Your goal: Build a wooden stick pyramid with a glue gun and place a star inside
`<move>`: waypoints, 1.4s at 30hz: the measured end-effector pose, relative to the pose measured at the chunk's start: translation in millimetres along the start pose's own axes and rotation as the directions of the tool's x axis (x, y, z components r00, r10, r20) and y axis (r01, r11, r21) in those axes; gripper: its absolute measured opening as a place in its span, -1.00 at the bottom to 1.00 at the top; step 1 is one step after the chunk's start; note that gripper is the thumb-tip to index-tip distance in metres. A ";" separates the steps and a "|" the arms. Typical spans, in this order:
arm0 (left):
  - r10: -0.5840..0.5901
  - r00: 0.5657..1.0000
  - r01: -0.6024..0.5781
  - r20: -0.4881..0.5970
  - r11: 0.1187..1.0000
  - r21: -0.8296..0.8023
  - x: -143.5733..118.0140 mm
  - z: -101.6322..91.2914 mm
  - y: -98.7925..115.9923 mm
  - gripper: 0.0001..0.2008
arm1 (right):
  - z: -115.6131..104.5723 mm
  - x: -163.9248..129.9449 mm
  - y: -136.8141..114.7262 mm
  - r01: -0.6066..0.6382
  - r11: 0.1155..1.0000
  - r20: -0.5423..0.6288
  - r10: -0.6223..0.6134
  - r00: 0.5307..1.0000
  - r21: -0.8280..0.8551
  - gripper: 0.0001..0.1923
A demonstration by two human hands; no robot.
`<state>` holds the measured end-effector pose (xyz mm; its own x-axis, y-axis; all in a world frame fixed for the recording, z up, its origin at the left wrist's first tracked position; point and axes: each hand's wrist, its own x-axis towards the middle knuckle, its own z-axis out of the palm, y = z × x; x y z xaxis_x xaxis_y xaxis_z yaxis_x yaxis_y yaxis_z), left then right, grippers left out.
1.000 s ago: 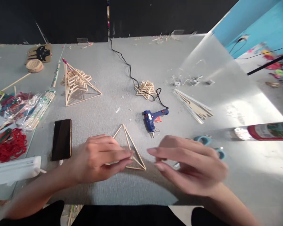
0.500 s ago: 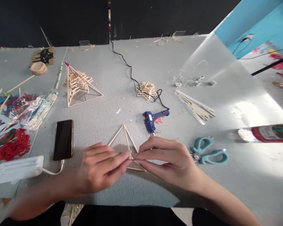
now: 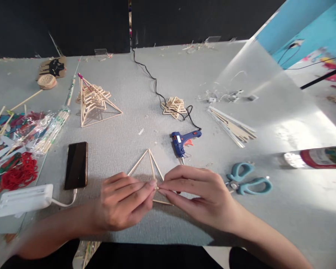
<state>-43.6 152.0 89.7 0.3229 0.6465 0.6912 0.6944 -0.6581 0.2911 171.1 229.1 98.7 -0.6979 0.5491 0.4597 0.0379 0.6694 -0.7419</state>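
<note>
Pinching a pale bit [image 3: 156,184] in the left hand [image 3: 123,201], meeting it with the right hand [image 3: 201,190], can't tell if gripping too tbh. Got the stick frame [image 3: 152,165] underneath, pointing toward twelve, glue gun [image 3: 179,144] at one.

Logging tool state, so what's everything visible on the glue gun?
The glue gun lies on its side on the grey table: blue, plastic-looking, with a white label, an orange trigger and a metallic-looking nozzle pointing down the picture. A black cord runs from its handle end. It is unheld; the right hand is near the nozzle.
</note>
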 end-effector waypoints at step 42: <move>0.014 0.999 -0.014 -0.040 1.000 -0.008 -4.1 3.6 1.9 -0.71 | -3.6 -4.6 -5.1 0.030 0.996 0.051 -0.026 0.998 -0.088 -0.84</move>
<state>-41.3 149.5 85.1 0.3068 0.6215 0.7208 0.6846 -0.6702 0.2866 176.7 225.0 102.1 -0.7343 0.5055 0.4531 0.0794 0.7269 -0.6822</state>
